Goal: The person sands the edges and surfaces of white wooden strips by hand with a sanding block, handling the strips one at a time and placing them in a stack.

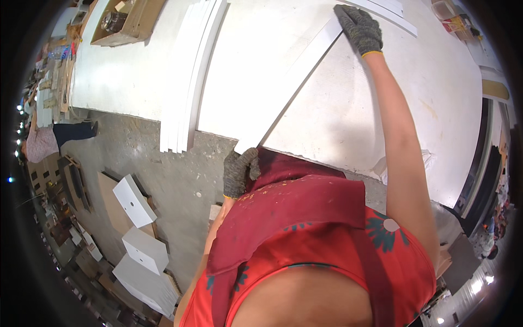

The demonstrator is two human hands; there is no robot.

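A long white strip (291, 84) lies slantwise across the white worktable (245, 65), its near end sticking out past the table's front edge. My left hand (239, 172), in a dark grey knitted glove, is closed round that near end. At the strip's far end is my right hand (360, 30), in a matching glove with a yellow cuff; its fingers lie stretched out along the strip's end, pressing on it from the right. The fingertips' undersides are hidden.
Several white strips (190, 76) lie side by side to the left, overhanging the table edge. More strips (387, 16) lie at the far right. A cardboard box (128, 22) stands at the far left. White panels (134, 200) are stacked on the floor; a person (54, 139) is farther left.
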